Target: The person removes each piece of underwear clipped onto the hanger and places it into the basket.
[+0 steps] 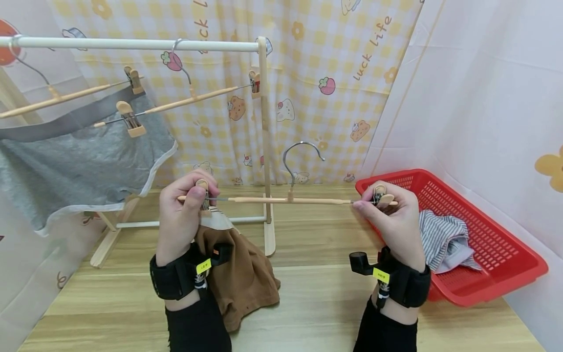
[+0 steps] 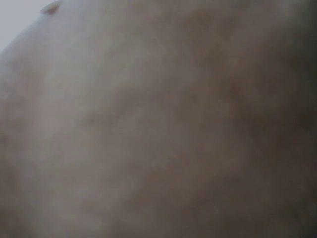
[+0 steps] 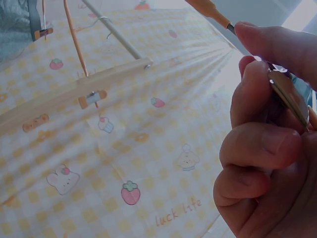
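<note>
Both hands hold a wooden clip hanger level above the table; its metal hook points up. My left hand pinches the left clip, from which a brown garment hangs down to the tabletop. My right hand pinches the right clip; the right wrist view shows its fingers curled round the clip's metal part and the hanger's bar end. The left wrist view is a blur with nothing to make out.
A small wooden clothes rack stands behind the hanger, holding two more clip hangers and grey shorts at left. A red basket at right holds striped cloth. Patterned curtain behind; wooden table below.
</note>
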Action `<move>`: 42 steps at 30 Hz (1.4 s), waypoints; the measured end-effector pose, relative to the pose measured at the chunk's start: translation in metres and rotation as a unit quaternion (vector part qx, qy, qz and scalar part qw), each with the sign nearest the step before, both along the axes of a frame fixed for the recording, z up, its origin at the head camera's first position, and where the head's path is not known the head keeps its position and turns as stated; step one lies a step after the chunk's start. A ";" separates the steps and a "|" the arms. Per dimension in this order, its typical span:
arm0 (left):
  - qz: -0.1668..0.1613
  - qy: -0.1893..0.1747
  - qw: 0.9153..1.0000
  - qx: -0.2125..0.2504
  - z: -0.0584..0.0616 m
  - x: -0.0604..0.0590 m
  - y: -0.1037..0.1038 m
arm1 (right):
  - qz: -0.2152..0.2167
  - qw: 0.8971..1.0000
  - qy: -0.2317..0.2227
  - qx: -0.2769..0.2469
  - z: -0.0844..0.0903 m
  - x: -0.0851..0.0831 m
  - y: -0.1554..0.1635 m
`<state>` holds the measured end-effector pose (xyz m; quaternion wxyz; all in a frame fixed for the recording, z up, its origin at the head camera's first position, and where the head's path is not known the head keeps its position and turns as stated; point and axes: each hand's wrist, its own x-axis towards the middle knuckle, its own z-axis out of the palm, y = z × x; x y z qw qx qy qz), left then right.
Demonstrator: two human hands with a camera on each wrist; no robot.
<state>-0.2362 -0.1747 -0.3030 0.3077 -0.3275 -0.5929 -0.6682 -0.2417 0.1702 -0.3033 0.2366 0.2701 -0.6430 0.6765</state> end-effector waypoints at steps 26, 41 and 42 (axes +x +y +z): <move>0.023 0.058 0.998 0.018 0.000 -0.002 -0.003 | 0.017 1.000 0.002 -0.003 -0.001 -0.002 -0.001; 0.017 0.059 0.998 0.007 0.000 0.000 -0.001 | 0.017 1.000 0.002 -0.001 -0.002 -0.001 0.002; 0.017 0.060 0.998 0.006 0.000 0.000 -0.001 | 0.016 1.000 0.002 0.000 -0.002 -0.001 0.002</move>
